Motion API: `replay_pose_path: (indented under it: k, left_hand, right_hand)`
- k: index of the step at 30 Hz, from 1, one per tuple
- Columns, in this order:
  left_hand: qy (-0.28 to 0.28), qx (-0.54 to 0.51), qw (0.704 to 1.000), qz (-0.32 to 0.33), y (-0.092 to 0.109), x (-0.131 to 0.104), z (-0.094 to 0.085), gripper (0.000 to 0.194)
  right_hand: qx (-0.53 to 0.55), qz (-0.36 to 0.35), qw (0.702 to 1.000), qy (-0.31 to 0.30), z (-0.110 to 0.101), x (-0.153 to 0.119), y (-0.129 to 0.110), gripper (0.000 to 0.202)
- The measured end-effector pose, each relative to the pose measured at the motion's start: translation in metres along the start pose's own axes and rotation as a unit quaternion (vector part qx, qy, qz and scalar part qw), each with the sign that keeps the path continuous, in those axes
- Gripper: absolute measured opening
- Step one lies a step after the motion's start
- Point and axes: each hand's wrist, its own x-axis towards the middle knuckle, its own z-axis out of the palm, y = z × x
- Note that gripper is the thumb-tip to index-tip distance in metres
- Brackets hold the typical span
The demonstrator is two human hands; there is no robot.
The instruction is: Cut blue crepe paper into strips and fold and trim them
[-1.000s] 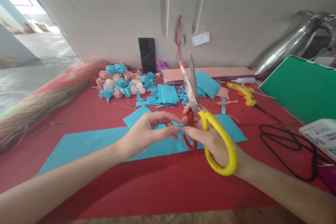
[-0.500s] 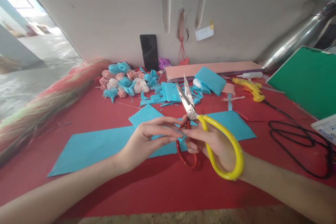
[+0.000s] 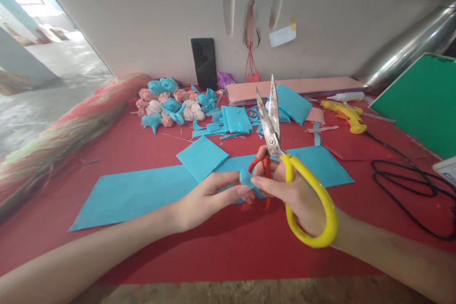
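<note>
Between my two hands is a small piece of blue paper (image 3: 246, 178). The fingertips of my left hand (image 3: 210, 197) are closed on its left side. My right hand (image 3: 297, 194) pinches its right side between thumb and fingers. Scissors (image 3: 272, 141) with one yellow and one red handle hang on my right hand, blades pointing up and slightly parted. Beneath the hands a long blue paper strip (image 3: 135, 195) lies on the red table, with a blue square (image 3: 202, 156) overlapping its back edge.
Blue, pink and white paper flowers (image 3: 171, 104) lie at the back left near a standing phone (image 3: 204, 63). Blue scraps (image 3: 236, 119) sit mid-back. A yellow glue gun (image 3: 347, 115) with black cable and a green board (image 3: 420, 104) are at right.
The blue piece between my fingers now shows more clearly, standing above the fingertips. My right hand and the scissors have shifted slightly right, blades more upright. The view has tilted a little.
</note>
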Motion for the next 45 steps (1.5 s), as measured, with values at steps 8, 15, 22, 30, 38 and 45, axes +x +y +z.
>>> replay_pose_path:
  k: [8,15,22,30,38,45]
  left_hand:
    - [0.055,0.056,0.997,0.012,-0.001,0.000,0.009,0.028]
    - [0.131,-0.145,0.981,-0.006,0.005,0.004,-0.009,0.030]
    - [0.200,-0.385,0.900,-0.032,-0.011,0.024,-0.051,0.035]
    - [0.183,-0.402,0.897,-0.026,-0.022,0.027,-0.049,0.037]
    - [0.180,-0.385,0.905,-0.003,-0.026,0.027,-0.051,0.035]
    - [0.189,-0.383,0.904,-0.015,-0.026,0.028,-0.051,0.035]
  right_hand:
    - [-0.039,-0.057,0.997,0.041,0.003,-0.005,0.001,0.031]
    - [0.045,-0.011,0.997,-0.056,0.000,-0.003,-0.009,0.016]
    - [0.119,0.104,0.954,-0.256,-0.002,-0.007,0.013,0.040]
    - [0.159,0.165,0.935,-0.272,-0.006,-0.001,0.020,0.032]
    - [0.152,0.168,0.928,-0.295,-0.009,0.002,0.023,0.034]
    - [0.179,0.174,0.926,-0.282,-0.011,0.003,0.026,0.034]
